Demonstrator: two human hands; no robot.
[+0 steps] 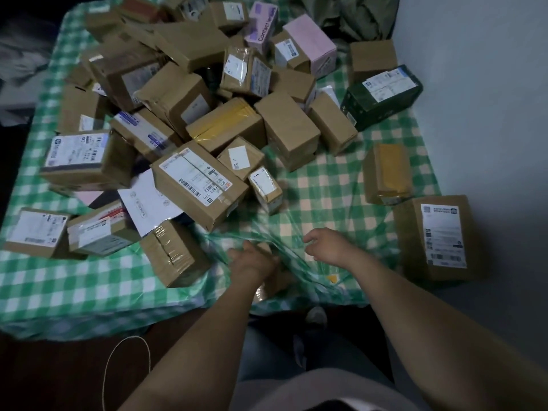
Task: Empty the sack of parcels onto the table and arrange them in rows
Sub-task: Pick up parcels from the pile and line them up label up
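Outstretched left hand [252,259], right hand [326,245], both hands gripping sack [318,281]

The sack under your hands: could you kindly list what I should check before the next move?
1. The sack is emptied: not ok, a brown parcel seems to remain inside.
2. The right hand pinches the film: ok.
3. The left hand has a grip: cannot tell, fingers hidden.
4. Parcels in rows: not ok, the heap lies jumbled.
5. Bare tablecloth for a first row: ok.
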